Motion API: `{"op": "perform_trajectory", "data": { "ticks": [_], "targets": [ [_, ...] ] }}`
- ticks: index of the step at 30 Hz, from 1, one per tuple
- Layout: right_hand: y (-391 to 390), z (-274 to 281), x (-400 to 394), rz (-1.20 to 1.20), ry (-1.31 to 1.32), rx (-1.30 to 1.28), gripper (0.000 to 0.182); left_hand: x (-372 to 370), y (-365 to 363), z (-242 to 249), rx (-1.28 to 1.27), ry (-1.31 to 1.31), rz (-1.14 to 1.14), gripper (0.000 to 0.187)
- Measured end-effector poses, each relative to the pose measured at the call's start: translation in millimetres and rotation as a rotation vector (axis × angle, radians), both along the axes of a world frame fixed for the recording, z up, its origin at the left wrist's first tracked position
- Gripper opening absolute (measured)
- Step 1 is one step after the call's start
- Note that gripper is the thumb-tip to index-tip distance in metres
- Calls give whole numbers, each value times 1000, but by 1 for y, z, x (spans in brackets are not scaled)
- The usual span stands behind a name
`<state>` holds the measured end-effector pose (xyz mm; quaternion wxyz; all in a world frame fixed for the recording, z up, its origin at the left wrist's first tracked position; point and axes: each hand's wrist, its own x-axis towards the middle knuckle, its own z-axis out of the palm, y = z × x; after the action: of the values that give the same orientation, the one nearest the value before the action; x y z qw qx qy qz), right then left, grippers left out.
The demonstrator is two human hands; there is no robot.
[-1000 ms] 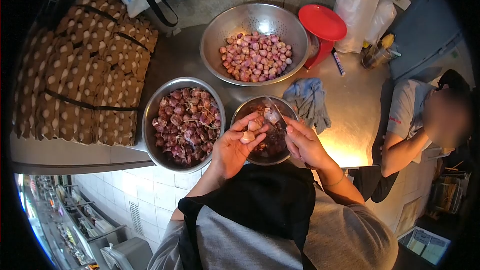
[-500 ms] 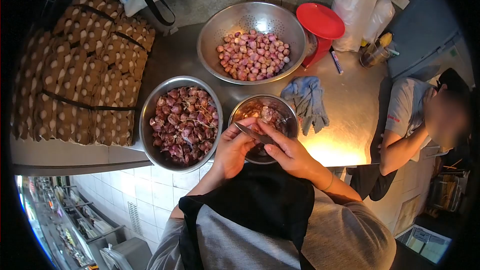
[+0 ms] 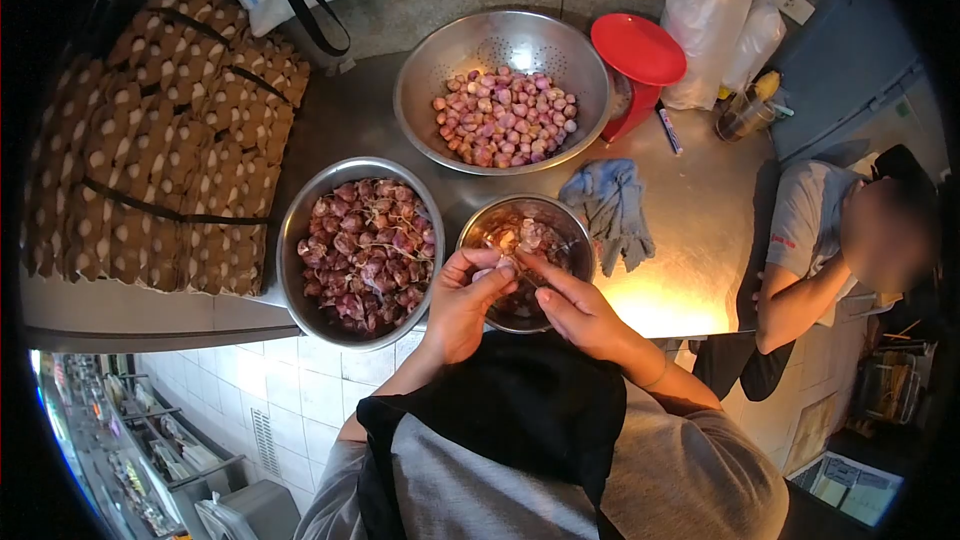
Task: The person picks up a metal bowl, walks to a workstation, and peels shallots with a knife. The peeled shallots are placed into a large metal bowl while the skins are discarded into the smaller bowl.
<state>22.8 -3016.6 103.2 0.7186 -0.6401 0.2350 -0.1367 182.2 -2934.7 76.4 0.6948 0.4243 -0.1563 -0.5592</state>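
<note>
My left hand (image 3: 462, 308) is closed on a small shallot (image 3: 506, 262), mostly covered by the fingers. Close against it, my right hand (image 3: 588, 318) grips a small knife (image 3: 526, 278), its blade now seen nearly edge-on. Both hands are over the near part of a small steel bowl (image 3: 584, 240), which has papery skins (image 3: 540, 237) in it. To the left, a steel bowl (image 3: 288, 265) contains unpeeled shallots (image 3: 365, 240). Behind them, peeled pink shallots (image 3: 505, 115) lie in a large steel colander (image 3: 420, 70).
A blue-grey cloth (image 3: 608, 205) lies right of the small bowl. Beyond it stand a red scale (image 3: 640, 50), a marker (image 3: 670, 130) and plastic bags (image 3: 710, 30). Stacked egg trays (image 3: 160, 140) fill the left. Another person (image 3: 810, 230) sits at the right edge.
The knife has turned from showing its broad blade to nearly edge-on. My hands have shifted slightly, with the right fingertips lower and the left fingers pinched at the shallot.
</note>
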Motion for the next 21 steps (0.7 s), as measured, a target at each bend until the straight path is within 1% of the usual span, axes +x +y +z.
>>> {"op": "perform_trajectory", "data": {
  "ticks": [2,4,7,10,13,16,19,21],
  "targets": [
    [0,-5,1,-22,-20,12,40,1,0,1,7,3,-17,15],
    [-4,-8,-1,-26,-14,160,38,1,0,5,23,29,-28,15],
    [-4,-15,0,-80,-60,164,37,-1,-1,6,15,102,-58,15],
    [-7,-7,-3,-88,-43,191,37,-1,-2,13,46,168,-96,16],
    [-6,-9,-5,-52,-96,191,37,1,-4,9,54,323,-125,19],
    [-6,-7,-7,-16,-75,171,37,2,-2,3,31,336,-149,20],
    [-3,-6,-6,12,-79,162,38,3,-2,-3,-22,271,-144,22],
    [-5,-9,-8,-73,-92,191,38,2,-2,0,-33,265,-145,22]
  ]
}}
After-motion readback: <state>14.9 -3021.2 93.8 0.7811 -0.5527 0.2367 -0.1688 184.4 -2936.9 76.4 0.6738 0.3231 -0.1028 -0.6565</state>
